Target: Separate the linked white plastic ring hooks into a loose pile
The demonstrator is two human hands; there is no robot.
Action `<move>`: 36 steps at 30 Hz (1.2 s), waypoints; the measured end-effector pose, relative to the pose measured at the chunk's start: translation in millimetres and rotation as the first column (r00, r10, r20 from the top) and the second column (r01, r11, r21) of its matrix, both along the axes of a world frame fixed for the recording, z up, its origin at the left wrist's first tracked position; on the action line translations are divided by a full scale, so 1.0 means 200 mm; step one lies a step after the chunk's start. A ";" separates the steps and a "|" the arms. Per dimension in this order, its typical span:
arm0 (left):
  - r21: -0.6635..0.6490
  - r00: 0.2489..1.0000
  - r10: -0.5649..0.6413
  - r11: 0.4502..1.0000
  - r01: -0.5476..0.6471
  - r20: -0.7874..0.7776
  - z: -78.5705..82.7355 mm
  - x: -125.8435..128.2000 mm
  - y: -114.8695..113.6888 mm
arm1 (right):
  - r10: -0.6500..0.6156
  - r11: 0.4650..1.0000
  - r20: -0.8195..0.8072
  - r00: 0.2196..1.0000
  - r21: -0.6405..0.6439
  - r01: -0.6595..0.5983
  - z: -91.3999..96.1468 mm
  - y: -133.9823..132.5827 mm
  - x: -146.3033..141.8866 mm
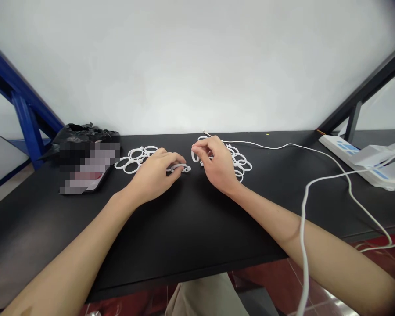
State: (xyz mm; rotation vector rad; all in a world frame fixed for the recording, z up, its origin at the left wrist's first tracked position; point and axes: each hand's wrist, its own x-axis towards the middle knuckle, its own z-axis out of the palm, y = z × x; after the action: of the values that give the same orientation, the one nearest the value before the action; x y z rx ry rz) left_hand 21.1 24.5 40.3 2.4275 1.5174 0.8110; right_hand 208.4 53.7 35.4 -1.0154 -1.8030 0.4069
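Several thin white plastic rings with small knobs, like curtain rings, lie in two loose groups on the black table point(184, 228). The left group point(131, 160) is beside my left hand point(156, 173). Between its thumb and fingers, my left hand holds a white ring point(181, 166), with a small knob showing at its right end. My right hand point(219, 164) is closed in a pinch on another white ring point(194, 155), seen nearly edge-on at the fingertips. Behind and under this hand lies the right group point(240, 163), partly hidden by it.
At the left sit a black plastic bag point(82, 131) and a dark object with a blurred surface point(92, 171). A white cable point(283, 146) crosses the right side, one loop hanging over my right forearm. White power strips point(352, 151) lie far right, and a white wall point(197, 66) stands behind.
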 end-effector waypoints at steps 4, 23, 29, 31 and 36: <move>-0.039 1.000 0.018 0.999 -0.017 0.014 -0.01 0.01 0.00 | 0.019 1.000 -0.033 0.999 0.013 -0.019 0.00 -0.01 0.00; 0.184 0.982 0.188 0.965 -0.190 0.027 0.04 -0.07 0.02 | 0.056 0.998 0.050 0.997 -0.042 -0.054 -0.02 -0.02 -0.01; 0.179 0.873 0.372 0.927 -0.331 -0.314 0.03 -0.27 0.09 | -0.057 0.997 0.599 0.799 0.001 0.071 -0.06 0.00 0.01; 0.156 0.858 0.350 0.937 -0.314 -0.375 0.02 -0.31 0.09 | -0.059 0.998 0.646 0.761 0.011 0.068 -0.06 0.00 0.01; 0.115 0.861 0.293 0.956 -0.270 -0.416 0.00 -0.35 0.10 | -0.046 0.998 0.657 0.752 0.053 0.015 -0.05 0.00 0.03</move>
State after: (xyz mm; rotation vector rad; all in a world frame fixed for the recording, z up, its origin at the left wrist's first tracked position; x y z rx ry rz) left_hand -48.7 43.8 39.7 2.5781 2.0708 0.3638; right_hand 214.1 53.5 26.1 -1.2548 -2.4049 -0.0410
